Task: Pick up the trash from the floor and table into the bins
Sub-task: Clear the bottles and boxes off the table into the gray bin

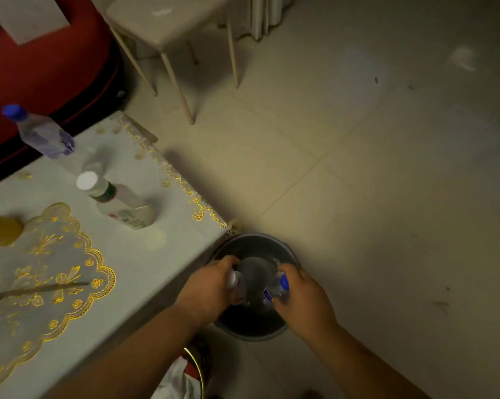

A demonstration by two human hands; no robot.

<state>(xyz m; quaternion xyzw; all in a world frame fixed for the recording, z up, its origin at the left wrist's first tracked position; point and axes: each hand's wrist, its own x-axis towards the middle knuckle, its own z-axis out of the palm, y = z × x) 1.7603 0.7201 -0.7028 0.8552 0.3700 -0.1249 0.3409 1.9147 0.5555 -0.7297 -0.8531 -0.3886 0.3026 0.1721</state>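
On the table (133,272) at left, standing bottles (116,200) await collection. Left hand (211,286) grips a white-capped bottle (234,283), right hand (303,298) a blue-capped bottle (277,289) — fingers curled round each — both held over the near bin (251,334), ready for release.

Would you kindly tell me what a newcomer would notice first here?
Over the round dark floor bin, the left hand grips a white-capped bottle, the right hand a clear blue-capped bottle. On the white table stand a second blue-capped bottle and a green-labelled bottle.
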